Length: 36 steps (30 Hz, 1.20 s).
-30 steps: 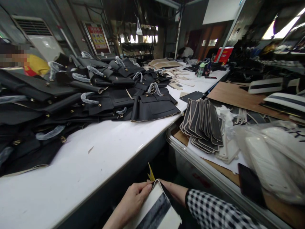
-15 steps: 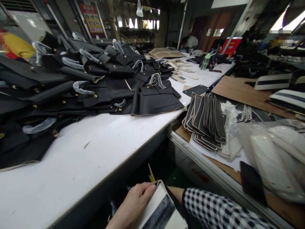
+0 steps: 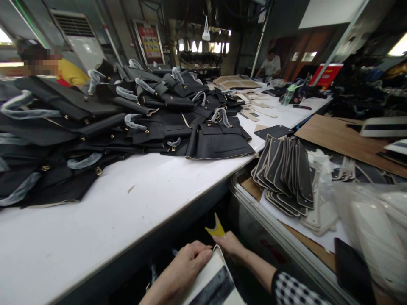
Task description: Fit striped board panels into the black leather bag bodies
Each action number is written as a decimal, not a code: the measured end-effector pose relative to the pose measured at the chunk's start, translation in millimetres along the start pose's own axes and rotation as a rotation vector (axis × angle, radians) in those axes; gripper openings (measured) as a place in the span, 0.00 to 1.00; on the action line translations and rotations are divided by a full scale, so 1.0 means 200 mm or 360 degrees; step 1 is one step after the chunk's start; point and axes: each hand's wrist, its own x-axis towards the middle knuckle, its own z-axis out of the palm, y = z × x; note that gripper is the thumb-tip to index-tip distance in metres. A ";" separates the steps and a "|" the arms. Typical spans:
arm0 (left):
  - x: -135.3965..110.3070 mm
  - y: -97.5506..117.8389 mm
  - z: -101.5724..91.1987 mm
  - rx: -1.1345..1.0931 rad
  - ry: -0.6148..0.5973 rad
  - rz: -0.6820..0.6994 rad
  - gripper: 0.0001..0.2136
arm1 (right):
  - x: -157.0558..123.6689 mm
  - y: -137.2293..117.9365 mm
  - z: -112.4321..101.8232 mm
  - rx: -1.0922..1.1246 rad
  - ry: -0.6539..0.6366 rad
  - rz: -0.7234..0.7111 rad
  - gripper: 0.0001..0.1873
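Note:
Low in the view, my left hand point(image 3: 186, 269) grips the top edge of a white panel with a dark stripe point(image 3: 208, 286), thumb on the near face. The panel is tilted, and its lower part runs out of the frame. Just beyond its edge, my right hand point(image 3: 231, 246) is closed around a yellow tool with a forked, V-notched end point(image 3: 216, 228). That end points up and away from me; its grip is hidden in my fingers. My right fingers are partly hidden too.
A white table point(image 3: 152, 190) holds a heap of black bag bodies point(image 3: 219, 137) with plastic-wrapped handles. On the right, a bin point(image 3: 248, 203) carries stacked dark panels point(image 3: 286, 169), plastic-wrapped white pieces point(image 3: 375, 237) and a dark flat object point(image 3: 352, 267). Two other people are farther back.
My right hand has come out from behind the panel, bringing the yellow forked tool into fuller view. My left hand keeps its hold. The scene has shifted rightward as my head turned left.

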 end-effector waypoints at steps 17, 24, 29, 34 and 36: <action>0.02 -0.04 0.03 -0.0182 0.0332 -0.0149 0.32 | -0.09 -0.44 -0.25 -0.1632 -0.0122 -0.0915 0.35; 0.00 0.00 0.01 -0.0094 0.0262 -0.0007 0.11 | -0.08 -0.54 -0.17 -0.2215 -0.0189 -0.1342 0.38; 0.00 0.00 0.02 -0.0012 0.0264 0.0005 0.09 | -0.10 -0.55 -0.16 -0.2389 -0.0138 -0.1405 0.37; 0.00 0.00 0.02 0.0070 0.0283 0.0050 0.08 | -0.13 -0.56 -0.15 -0.2447 -0.0050 -0.1383 0.36; 0.00 0.00 0.02 0.0081 0.0289 0.0064 0.09 | -0.14 -0.56 -0.14 -0.2461 -0.0032 -0.1375 0.36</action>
